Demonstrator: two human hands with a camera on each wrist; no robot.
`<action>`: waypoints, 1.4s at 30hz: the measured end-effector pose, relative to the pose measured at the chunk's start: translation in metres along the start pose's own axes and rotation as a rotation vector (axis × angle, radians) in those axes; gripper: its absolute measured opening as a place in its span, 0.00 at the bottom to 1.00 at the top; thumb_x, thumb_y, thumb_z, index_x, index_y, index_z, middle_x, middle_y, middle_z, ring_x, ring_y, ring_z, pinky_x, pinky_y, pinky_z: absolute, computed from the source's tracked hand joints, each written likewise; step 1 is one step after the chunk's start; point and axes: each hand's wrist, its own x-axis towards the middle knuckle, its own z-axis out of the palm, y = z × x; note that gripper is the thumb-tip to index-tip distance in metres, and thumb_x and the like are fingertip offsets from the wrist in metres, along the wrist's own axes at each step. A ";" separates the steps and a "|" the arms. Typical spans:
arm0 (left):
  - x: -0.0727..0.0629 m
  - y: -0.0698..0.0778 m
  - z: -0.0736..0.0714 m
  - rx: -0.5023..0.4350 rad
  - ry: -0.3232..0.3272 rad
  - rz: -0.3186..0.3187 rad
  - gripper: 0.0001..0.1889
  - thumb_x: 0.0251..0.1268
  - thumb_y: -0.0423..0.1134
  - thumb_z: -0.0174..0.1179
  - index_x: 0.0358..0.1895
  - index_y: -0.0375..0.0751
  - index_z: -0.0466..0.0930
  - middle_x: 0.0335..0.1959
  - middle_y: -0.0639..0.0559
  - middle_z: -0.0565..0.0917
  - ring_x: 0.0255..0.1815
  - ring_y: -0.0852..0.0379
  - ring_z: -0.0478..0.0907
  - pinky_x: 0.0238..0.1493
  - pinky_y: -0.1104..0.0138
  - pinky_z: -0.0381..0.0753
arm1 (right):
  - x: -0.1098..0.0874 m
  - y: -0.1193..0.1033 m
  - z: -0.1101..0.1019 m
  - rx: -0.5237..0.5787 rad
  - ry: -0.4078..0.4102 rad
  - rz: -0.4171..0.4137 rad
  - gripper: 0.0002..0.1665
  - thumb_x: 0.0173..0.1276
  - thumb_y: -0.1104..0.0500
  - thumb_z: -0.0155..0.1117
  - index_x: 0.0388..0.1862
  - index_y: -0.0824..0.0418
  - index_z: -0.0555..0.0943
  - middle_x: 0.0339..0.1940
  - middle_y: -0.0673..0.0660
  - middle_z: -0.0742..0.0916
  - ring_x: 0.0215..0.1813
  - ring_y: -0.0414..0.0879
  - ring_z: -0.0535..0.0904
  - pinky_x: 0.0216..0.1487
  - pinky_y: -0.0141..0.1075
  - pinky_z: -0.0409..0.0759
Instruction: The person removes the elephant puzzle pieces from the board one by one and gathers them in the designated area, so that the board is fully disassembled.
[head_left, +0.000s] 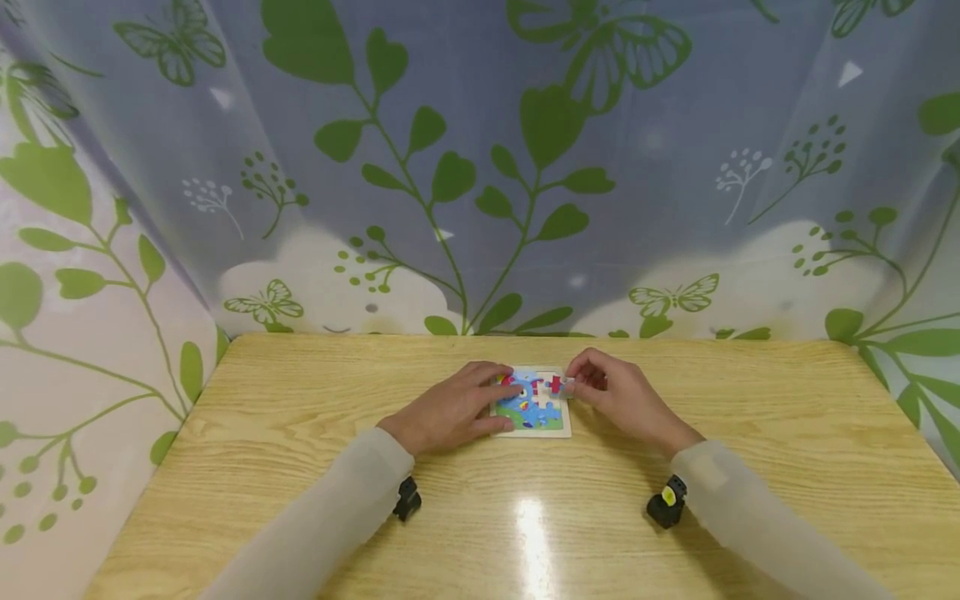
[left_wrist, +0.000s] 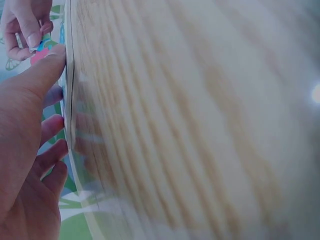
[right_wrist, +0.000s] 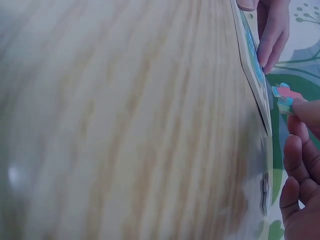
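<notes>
A small jigsaw puzzle board [head_left: 553, 433] with a pale rim lies on the table, with a blue, green and red picture. Near its upper right part, bare pale patches show among the pieces. My left hand [head_left: 461, 407] rests on the board's left side, fingers stretched over the picture and thumb at the lower edge. Between thumb and fingertips, my right hand [head_left: 626, 400] pinches a red and light blue puzzle piece [right_wrist: 287, 95] over the board's right edge. In the right wrist view the piece is raised above the board; the fingers partly hide it.
The wooden table [head_left: 300, 500] extends around the board on all sides, with a bright glare spot in front. Behind stands a curtain [head_left: 465, 250] with green leaves and butterflies. A black wrist camera [head_left: 666, 504] is strapped at the right sleeve, another [head_left: 407, 498] at the left.
</notes>
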 end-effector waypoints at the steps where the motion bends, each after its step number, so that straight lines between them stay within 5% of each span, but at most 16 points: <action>1: 0.000 0.000 0.000 0.001 0.000 0.002 0.32 0.85 0.58 0.57 0.83 0.49 0.72 0.86 0.44 0.66 0.87 0.43 0.61 0.87 0.50 0.65 | 0.000 0.001 -0.001 0.000 0.002 0.002 0.05 0.80 0.58 0.72 0.49 0.55 0.84 0.40 0.52 0.88 0.40 0.46 0.81 0.39 0.32 0.82; 42: 0.001 -0.001 0.000 -0.014 -0.004 0.008 0.32 0.85 0.57 0.58 0.83 0.48 0.71 0.85 0.43 0.67 0.87 0.42 0.61 0.87 0.49 0.65 | -0.031 0.039 -0.063 -0.121 0.074 0.098 0.14 0.86 0.50 0.63 0.58 0.57 0.85 0.44 0.56 0.90 0.44 0.48 0.82 0.39 0.34 0.80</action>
